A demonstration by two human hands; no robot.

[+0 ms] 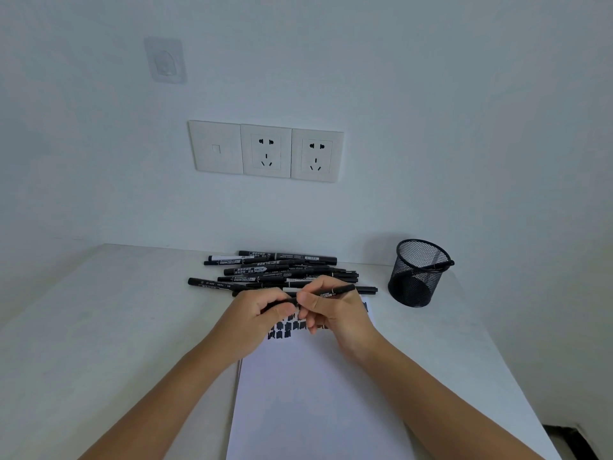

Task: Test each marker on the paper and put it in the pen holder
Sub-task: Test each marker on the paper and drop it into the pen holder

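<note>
Both hands hold one black marker (335, 291) above the top of the white paper (315, 393). My right hand (335, 313) grips its barrel, whose far end points right. My left hand (255, 317) pinches the marker's left end between thumb and fingers; whether that end is a cap I cannot tell. Several black test marks (282, 330) sit on the paper under the hands. A pile of several black markers (282, 270) lies just beyond the hands. The black mesh pen holder (418, 272) stands at the right with one marker (442, 265) leaning on its rim.
The white table (99, 327) meets a white wall with a switch and two sockets (267, 151). The table's right edge runs close past the pen holder, with dark floor (570, 439) below at the bottom right.
</note>
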